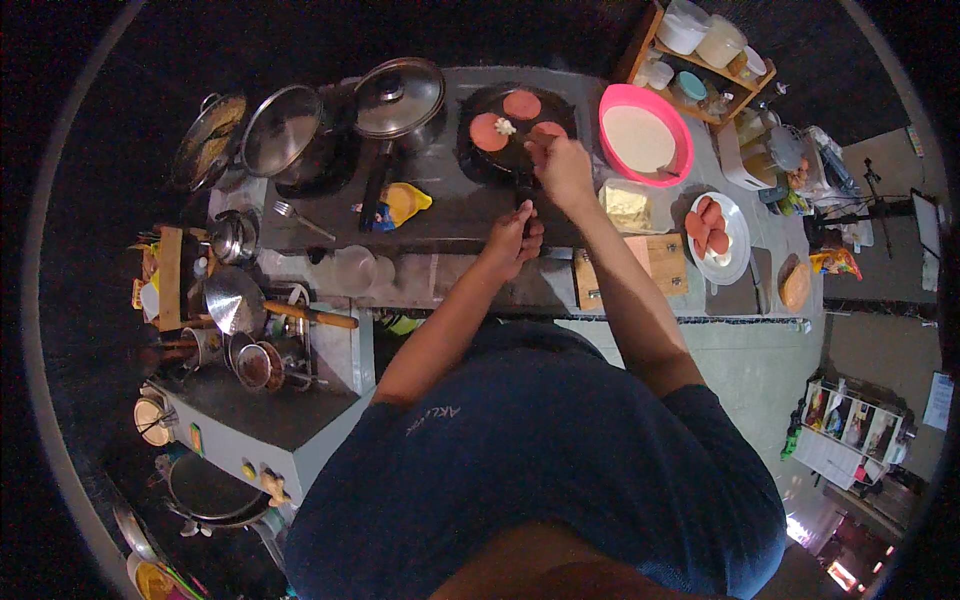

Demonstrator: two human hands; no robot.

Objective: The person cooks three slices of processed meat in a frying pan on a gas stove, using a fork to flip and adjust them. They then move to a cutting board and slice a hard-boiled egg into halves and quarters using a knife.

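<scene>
A dark frying pan sits on the stove, with three round pink patties in it. On the left patty lies a small white lump; another patty is at the back. The third patty is partly covered by my right hand. That hand is over the pan's right side with its fingers drawn together; whether they pinch something is hidden. My left hand grips the pan's handle, which points towards me.
Right of the stove are a pink basin of pale cream contents, a clear tub with a yellowish block, and a white plate of pink patties. To the left stand a lidded saucepan, a fork and a yellow packet.
</scene>
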